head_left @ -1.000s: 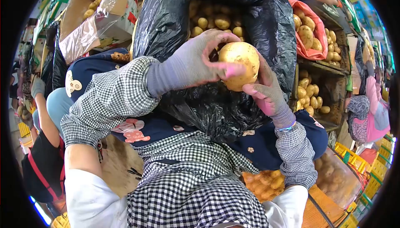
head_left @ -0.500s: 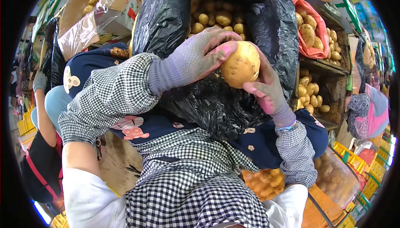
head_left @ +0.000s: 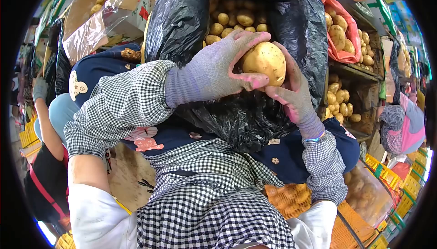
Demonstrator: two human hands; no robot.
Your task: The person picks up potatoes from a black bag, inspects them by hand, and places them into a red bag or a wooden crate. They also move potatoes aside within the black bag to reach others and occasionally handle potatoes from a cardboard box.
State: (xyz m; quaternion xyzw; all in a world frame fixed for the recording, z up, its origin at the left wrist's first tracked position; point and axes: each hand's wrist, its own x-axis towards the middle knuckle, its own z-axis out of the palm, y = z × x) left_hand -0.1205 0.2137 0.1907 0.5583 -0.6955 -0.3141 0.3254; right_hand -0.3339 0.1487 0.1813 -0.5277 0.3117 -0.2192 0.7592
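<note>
One large yellow potato (head_left: 266, 62) is held between my two gloved hands above a container lined with a black plastic bag (head_left: 302, 30). My left hand (head_left: 218, 67), in a purple and grey glove stained pink, grips it from the left, with fingers over its top and the thumb at its lower edge. On the right side of the potato, my right hand (head_left: 295, 87) is closed around it, thumb below. Several smaller potatoes (head_left: 245, 18) lie inside the lined container beyond my hands.
A red bag of potatoes (head_left: 339, 55) and wooden crates (head_left: 357, 78) with potatoes stand at the right. At upper left is an open cardboard box (head_left: 125, 23). An orange mesh sack (head_left: 291, 201) lies at lower right. Other people sit at both sides.
My left hand has shifted its hold, its thumb moving from the potato's upper left side down to its lower edge. The potato has turned and risen slightly.
</note>
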